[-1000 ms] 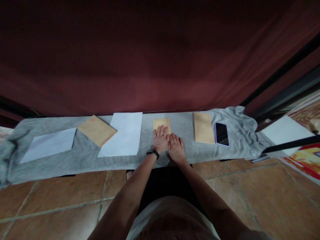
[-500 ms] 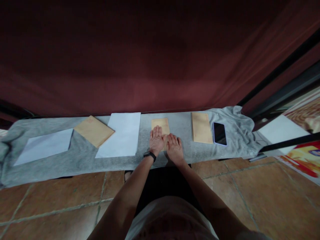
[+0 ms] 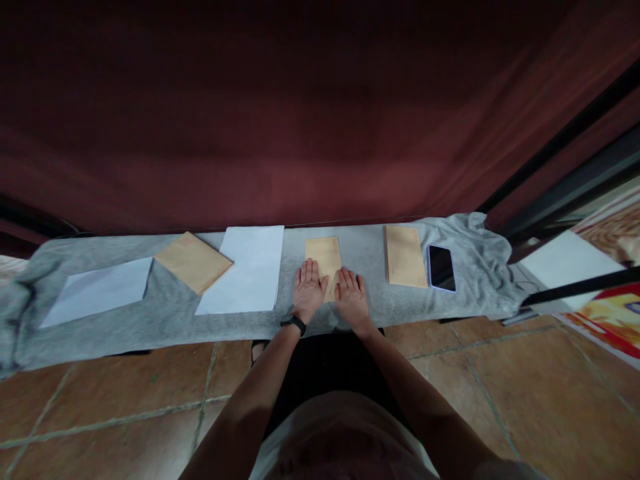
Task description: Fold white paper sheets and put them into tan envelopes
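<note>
1. Our left hand (image 3: 309, 291) lies palm down, fingers straight and nearly together, thumb spread, covering the lower left of the brown envelope (image 3: 323, 253); our right hand (image 3: 353, 298) rests at its lower right edge, fingers extended, slightly parted.
2. The envelope lies flat on grey cloth (image 3: 260, 327), rumpled at the right end; dark red fabric (image 3: 300, 180) hangs behind, tiled floor (image 3: 125, 393) below.
3. We see reddish print on the envelope's upper right, too small to read.
4. Leftward, a slanted envelope (image 3: 193, 261) overlaps white sheets (image 3: 250, 267); rightward, we have stacked envelopes (image 3: 406, 257) beside a phone (image 3: 442, 268).
</note>
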The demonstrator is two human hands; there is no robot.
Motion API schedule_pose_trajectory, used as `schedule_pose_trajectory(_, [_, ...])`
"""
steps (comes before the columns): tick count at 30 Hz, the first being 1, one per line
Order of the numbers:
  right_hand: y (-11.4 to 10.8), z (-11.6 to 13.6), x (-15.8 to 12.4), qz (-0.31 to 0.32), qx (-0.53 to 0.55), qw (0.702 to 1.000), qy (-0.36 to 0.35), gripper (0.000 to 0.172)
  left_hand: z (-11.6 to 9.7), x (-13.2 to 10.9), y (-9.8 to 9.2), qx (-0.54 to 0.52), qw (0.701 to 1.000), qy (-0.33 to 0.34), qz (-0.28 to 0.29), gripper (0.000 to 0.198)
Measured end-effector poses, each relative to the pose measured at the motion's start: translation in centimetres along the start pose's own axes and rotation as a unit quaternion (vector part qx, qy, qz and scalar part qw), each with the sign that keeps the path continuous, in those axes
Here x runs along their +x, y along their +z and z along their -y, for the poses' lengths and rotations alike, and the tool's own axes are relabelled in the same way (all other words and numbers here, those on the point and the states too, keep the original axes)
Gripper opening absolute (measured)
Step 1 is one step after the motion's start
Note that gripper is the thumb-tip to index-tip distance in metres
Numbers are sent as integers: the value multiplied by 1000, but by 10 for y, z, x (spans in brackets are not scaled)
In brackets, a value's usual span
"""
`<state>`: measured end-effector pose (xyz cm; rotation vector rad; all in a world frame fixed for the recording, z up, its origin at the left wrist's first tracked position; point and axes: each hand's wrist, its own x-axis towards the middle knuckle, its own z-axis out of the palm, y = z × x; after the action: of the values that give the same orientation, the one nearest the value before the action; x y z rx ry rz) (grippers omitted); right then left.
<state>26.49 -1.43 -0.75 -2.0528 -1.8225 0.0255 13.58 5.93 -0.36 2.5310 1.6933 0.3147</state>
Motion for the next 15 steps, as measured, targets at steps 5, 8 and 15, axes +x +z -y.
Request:
schedule_pose_trajectory(5, [-1, 0, 0, -5, 2, 1000, -2, 51, 7, -18, -6, 3, 1000, 5, 4, 65])
schedule_pose_trajectory(8, [-1, 0, -1, -4, -1, 1000, -3, 51, 11, -30, -10, -5, 1000, 16, 11, 62])
schedule_pose_trajectory(15, [1, -2, -1, 14, 3, 1000, -21, 52, 20, -55, -21, -50, 991, 123, 9, 52])
